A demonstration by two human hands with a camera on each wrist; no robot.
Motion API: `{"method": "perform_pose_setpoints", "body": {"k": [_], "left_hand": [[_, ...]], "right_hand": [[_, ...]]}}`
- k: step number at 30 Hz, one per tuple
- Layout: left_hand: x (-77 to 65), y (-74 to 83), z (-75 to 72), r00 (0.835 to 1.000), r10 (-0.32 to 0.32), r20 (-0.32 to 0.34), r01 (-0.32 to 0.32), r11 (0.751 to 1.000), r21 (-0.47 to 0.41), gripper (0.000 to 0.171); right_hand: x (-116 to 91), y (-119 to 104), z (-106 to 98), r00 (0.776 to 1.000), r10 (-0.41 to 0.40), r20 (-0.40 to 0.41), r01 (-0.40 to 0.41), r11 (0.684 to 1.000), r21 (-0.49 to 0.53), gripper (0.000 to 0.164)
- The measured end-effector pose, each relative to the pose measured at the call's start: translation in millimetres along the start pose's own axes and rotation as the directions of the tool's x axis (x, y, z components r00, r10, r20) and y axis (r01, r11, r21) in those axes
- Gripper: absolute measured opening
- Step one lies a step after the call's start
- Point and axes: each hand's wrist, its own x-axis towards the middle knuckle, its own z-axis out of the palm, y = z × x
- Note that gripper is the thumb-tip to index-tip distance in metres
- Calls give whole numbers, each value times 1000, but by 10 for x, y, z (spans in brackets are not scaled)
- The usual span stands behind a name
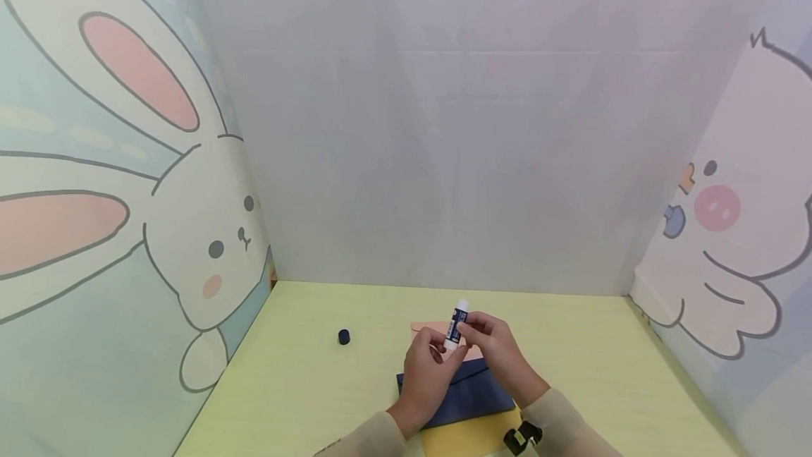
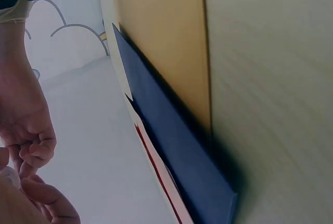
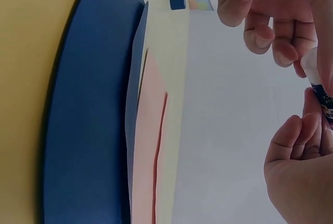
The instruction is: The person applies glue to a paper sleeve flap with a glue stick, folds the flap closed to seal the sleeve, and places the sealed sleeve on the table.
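Observation:
A glue stick (image 1: pixel 456 323) with a dark blue label and white ends is held up between both hands, tilted. My left hand (image 1: pixel 426 376) pinches its lower white end. My right hand (image 1: pixel 501 352) grips the labelled body from the right side, thumb across it. In the right wrist view, part of the glue stick (image 3: pixel 323 99) shows between the fingers. Below the hands, a navy envelope (image 1: pixel 476 400) with a flap overlaps a pink envelope (image 1: pixel 421 327) and a yellow envelope (image 1: pixel 466 436). The navy flap stands slightly raised in the right wrist view.
A small dark blue cap (image 1: pixel 344 337) stands on the pale yellow table (image 1: pixel 285 372), left of the envelopes. A grey backdrop (image 1: pixel 444 161) rises behind the table, with cartoon-printed panels on both sides. A black device (image 1: pixel 523 437) is strapped to the right wrist.

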Motion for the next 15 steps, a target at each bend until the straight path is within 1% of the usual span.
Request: {"method": "perform_pose_setpoints", "body": {"k": [2,4,8,10,12,14,15], "left_hand": [[-6,-13,4,1000,16,-21,-16,1000,24,40],[-6,-22,6,1000,13,-23,-12,999,34,39],[3,-28,-1,1000,-8,13,8,1000,3,33],[11,-30,-10,999,-19,50,21,999,-45,29],[21,-32,-25,994,-36,103,47,993,-107,26],[37,-34,-46,979,-75,188,114,973,-201,26],[47,-36,-58,967,-98,236,157,956,-246,27]], "right_hand": [[-6,-2,4,1000,3,-9,-3,1000,-7,29],[-12,-4,2,1000,5,-15,-5,1000,-8,28],[-19,7,-13,1000,3,-9,-3,1000,-17,29],[-17,16,-22,1000,-3,0,3,1000,-20,30],[-17,19,-34,1000,-4,5,4,1000,-24,31],[-17,17,-42,1000,0,9,0,1000,-22,31],[-15,18,-46,1000,1,9,-1,1000,-23,31]]}}
